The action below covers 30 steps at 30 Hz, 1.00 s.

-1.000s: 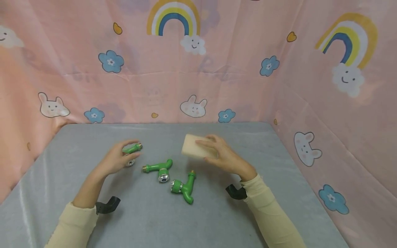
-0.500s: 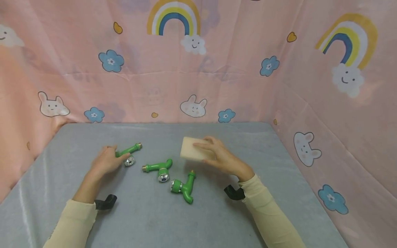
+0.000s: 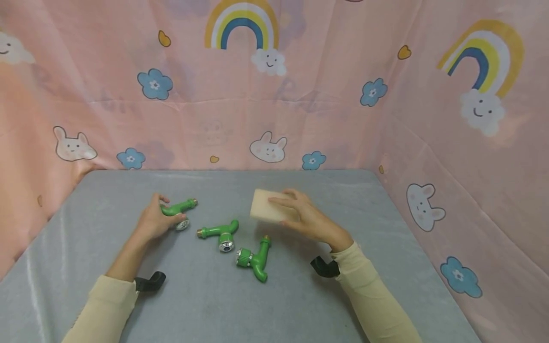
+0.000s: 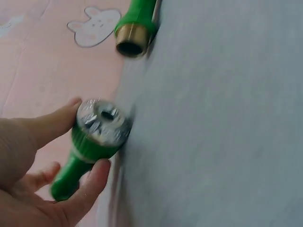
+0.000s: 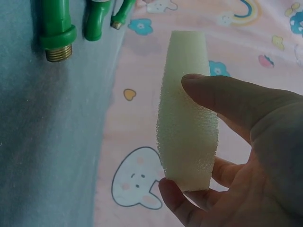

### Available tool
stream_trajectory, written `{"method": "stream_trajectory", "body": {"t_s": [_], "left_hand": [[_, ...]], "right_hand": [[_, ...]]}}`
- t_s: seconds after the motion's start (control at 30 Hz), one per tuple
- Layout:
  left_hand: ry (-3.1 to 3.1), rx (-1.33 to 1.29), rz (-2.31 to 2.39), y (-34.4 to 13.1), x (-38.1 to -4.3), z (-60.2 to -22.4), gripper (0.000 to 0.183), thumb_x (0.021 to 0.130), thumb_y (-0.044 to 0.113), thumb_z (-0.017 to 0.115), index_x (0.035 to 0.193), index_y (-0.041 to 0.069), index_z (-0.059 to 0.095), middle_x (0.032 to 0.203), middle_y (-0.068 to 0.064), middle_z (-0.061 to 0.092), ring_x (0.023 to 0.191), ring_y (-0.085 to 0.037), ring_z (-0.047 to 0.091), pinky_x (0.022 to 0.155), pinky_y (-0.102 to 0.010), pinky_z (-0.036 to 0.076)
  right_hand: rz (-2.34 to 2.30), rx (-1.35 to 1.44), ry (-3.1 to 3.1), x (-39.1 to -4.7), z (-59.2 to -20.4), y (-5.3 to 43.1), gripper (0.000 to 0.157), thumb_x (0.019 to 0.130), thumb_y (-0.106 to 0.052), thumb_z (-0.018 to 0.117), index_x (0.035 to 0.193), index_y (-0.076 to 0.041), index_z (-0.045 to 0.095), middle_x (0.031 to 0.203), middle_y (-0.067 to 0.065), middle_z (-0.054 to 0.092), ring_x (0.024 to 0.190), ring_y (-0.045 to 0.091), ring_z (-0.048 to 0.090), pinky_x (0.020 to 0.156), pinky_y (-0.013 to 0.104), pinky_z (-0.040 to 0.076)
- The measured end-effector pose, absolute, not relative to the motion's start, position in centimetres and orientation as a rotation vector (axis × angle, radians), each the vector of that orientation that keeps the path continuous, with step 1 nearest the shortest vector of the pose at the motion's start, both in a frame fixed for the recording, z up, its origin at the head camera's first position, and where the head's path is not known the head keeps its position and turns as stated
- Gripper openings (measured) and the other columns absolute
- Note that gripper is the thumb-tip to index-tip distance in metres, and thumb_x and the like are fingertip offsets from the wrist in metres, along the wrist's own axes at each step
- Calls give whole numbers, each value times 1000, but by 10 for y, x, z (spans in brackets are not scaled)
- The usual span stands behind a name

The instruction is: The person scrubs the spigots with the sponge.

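My left hand (image 3: pixel 156 216) grips a green faucet (image 3: pixel 181 206) at the left of the table. In the left wrist view, thumb and fingers lie on either side of its chrome-capped knob (image 4: pixel 102 124). My right hand (image 3: pixel 315 216) holds a cream sponge block (image 3: pixel 262 205) above the table, right of centre. The right wrist view shows the thumb on one face of the sponge (image 5: pixel 187 127) and fingers around its lower end. Between the hands lie a second green faucet (image 3: pixel 218 231), its brass thread pointing left, and a third faucet (image 3: pixel 259 261) nearer the front.
A grey cloth covers the table (image 3: pixel 206 309). Pink printed curtain (image 3: pixel 326 124) hangs behind it and along the right side. Black curved pieces (image 3: pixel 150 282) stick out from both sleeve cuffs.
The left hand shifted left, then came back right onto the left faucet, which has turned and moved slightly. The right hand lowered the sponge a little, then stayed nearly still.
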<state>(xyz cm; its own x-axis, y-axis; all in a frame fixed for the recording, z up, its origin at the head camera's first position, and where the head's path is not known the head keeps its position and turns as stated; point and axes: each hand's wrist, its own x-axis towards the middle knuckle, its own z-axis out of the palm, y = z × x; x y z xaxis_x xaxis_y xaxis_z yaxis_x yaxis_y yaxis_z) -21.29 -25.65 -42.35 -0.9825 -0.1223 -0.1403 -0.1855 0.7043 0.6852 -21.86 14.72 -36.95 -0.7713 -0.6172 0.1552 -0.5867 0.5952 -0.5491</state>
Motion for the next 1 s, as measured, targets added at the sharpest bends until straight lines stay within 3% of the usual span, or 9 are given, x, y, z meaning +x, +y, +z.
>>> {"method": "stream_trajectory", "body": {"t_s": [0.17,0.37,0.5,0.63,0.8,1.0], "left_hand": [[2759,-273,1409,-248,-216,-427,95,90,17,77,161,5,14,146,-36,41,122,-45,55,92,-50,52],[2678,-242,1459,-245,-217,-431,88,95,17,70,161,2,13,143,-36,50,126,-46,56,97,-50,53],[2730,-169,1346,-244,-217,-431,83,98,19,67,160,4,14,136,-39,55,108,-44,67,86,-46,57],[2703,-151,1422,-242,-217,-427,84,97,18,65,160,9,10,134,-42,54,84,-29,74,74,-38,60],[2581,-131,1659,-233,-212,-413,86,99,20,63,161,12,3,134,-43,54,89,-32,76,81,-42,63],[2486,36,1837,-204,-197,-393,86,97,15,68,160,14,10,139,-43,50,92,-33,76,80,-42,64]], "right_hand": [[-928,-1045,2761,-218,-368,148,59,93,-11,73,148,-18,53,151,20,42,135,39,42,104,56,45],[-932,-1062,2760,-218,-368,148,59,92,-10,73,148,-18,54,151,21,42,136,40,41,106,58,43],[-939,-1042,2755,-218,-369,148,58,93,-12,72,148,-19,53,151,20,42,137,39,41,107,58,43],[-958,-1018,2750,-217,-369,150,58,95,-14,71,149,-20,52,150,18,41,137,37,40,107,57,44],[-1008,-1059,2775,-216,-368,147,58,96,-14,70,150,-19,50,149,18,41,134,36,42,106,56,45],[-1097,-1171,2879,-212,-366,134,60,90,-10,75,146,-18,55,144,22,45,127,39,46,101,56,47]]}}
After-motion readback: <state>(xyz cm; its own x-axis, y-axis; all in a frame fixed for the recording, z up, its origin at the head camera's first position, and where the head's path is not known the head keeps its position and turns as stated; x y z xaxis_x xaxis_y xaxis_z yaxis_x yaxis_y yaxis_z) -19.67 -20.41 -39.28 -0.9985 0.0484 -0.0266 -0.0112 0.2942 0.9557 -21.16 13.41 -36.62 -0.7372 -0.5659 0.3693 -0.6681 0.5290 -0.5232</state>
